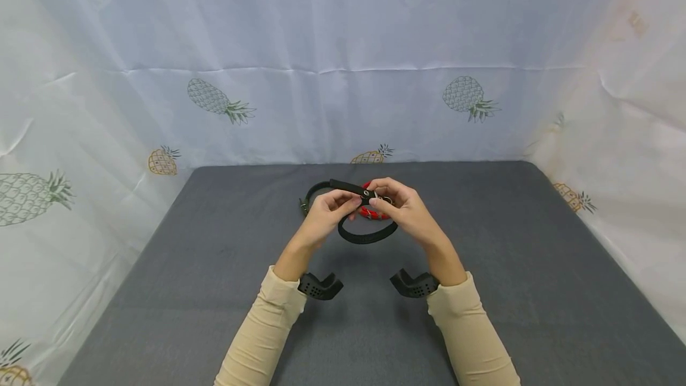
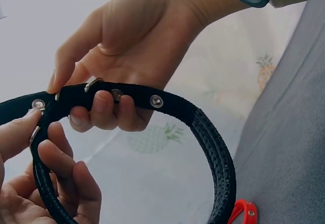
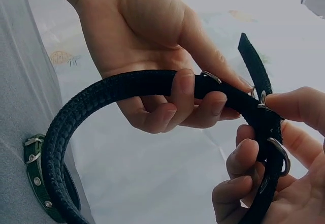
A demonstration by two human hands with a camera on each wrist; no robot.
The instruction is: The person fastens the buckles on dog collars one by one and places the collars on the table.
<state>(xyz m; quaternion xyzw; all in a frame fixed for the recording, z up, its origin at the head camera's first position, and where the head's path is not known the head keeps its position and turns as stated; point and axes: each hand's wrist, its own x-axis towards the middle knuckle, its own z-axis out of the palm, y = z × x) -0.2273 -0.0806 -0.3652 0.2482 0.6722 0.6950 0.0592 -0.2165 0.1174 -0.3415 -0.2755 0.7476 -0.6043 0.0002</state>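
A black dog collar (image 1: pixel 368 238) hangs as a loop between the two hands, raised in front of the person. My left hand (image 1: pixel 323 213) pinches it with thumb and fingers at the left of the metal fittings. My right hand (image 1: pixel 404 204) grips the strap close by, fingertips almost meeting the left ones. In the left wrist view the right hand (image 2: pixel 137 46) curls its fingers over the strap, beside a metal eyelet (image 2: pixel 156 101). The pointed strap end (image 3: pixel 254 59) sticks out past the metal buckle (image 3: pixel 263 101), near the right thumb. A D-ring (image 3: pixel 280 155) shows lower down.
Behind the hands a red collar (image 1: pixel 375 214) lies on the grey table (image 1: pixel 225 243), partly hidden by the right hand. A dark green collar (image 3: pixel 38 178) with a buckle lies behind the left hand. A pineapple-print curtain (image 1: pixel 321 106) surrounds the table. Black devices (image 1: pixel 320 286) sit at both wrists.
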